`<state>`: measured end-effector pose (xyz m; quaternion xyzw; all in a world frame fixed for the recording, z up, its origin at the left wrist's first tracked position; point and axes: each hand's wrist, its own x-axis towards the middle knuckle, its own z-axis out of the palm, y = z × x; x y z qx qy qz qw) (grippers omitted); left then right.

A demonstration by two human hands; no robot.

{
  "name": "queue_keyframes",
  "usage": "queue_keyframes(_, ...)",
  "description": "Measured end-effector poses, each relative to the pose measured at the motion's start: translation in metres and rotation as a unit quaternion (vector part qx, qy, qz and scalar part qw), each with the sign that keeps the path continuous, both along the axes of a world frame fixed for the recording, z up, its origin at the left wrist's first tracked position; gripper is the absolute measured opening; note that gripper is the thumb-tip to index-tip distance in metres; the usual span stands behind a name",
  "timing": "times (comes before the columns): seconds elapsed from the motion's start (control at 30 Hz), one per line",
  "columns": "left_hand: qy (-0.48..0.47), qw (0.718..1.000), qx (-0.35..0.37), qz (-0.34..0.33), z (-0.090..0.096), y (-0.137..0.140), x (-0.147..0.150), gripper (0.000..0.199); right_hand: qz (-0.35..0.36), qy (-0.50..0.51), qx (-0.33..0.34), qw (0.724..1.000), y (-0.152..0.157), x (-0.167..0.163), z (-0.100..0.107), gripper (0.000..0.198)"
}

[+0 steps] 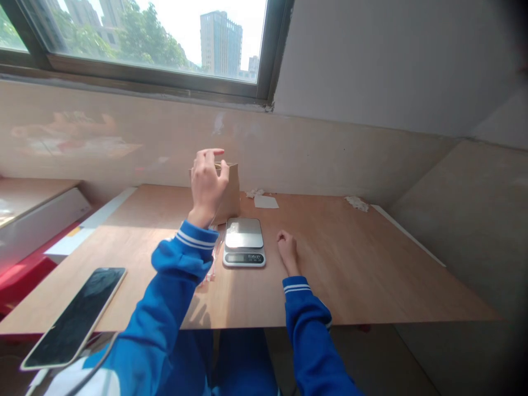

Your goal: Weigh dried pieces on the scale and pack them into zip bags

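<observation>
My left hand (206,179) is raised in front of a brown paper bag (231,192), its fingers bent and the thumb apart, with nothing visible between them. Part of the bag is hidden behind this hand. A kitchen scale (244,242) with a silver plate stands on the table just before the bag; its plate bears nothing and its display looks dark. To the right of the scale, my right hand (287,248) rests on the table in a loose fist, and nothing shows sticking out of it. Some clear, pinkish wrapping (209,274) lies left of the scale, partly behind my left sleeve.
A phone (74,319) lies at the table's left front corner, jutting over the edge, with a cable nearby. White paper (266,202) and crumpled scraps (356,203) lie along the back of the wooden table (371,269). A wall and window (165,38) rise behind.
</observation>
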<state>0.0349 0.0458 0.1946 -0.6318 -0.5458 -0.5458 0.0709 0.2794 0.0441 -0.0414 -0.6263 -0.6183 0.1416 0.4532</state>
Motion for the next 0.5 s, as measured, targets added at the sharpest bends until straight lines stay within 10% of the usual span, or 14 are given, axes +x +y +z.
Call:
queue_keyframes(0.23,0.151,0.979,-0.121,0.064,-0.020,0.097,-0.016,0.035,0.143,-0.139,0.081,0.977,-0.042,-0.020,-0.001,0.038)
queue_keyframes(0.5,0.223,0.967,-0.116,0.033,-0.049,0.105,-0.035,0.042,0.228,-0.158,0.155,0.948,-0.055,-0.029,0.005,0.045)
